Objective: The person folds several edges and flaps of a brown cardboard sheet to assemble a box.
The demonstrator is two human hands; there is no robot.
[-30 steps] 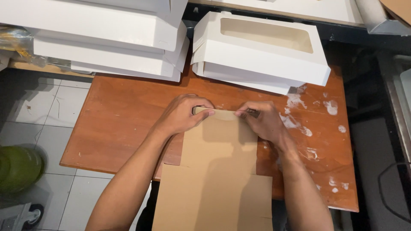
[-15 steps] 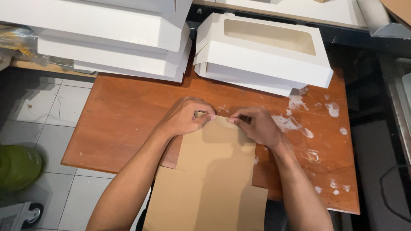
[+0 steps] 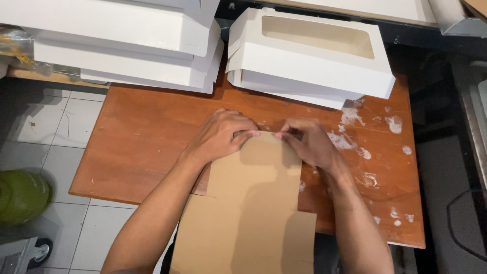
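A flat brown cardboard box blank (image 3: 251, 203) lies on a reddish wooden board (image 3: 142, 137), hanging over its near edge. My left hand (image 3: 223, 136) presses on the blank's far left corner, fingers curled over the edge. On the far right corner, my right hand (image 3: 309, 142) pinches the top edge. The fingertips of both hands nearly meet at the middle of that far edge.
Stacks of folded white boxes (image 3: 127, 45) sit at the back left; a white box with a window cut-out (image 3: 314, 56) tops another stack at back right. White paint smears (image 3: 355, 142) mark the board's right side. A green round object (image 3: 20, 195) stands on the tiled floor.
Both hands have slid closer together along the blank's far edge, and the blank has shifted slightly to the left.
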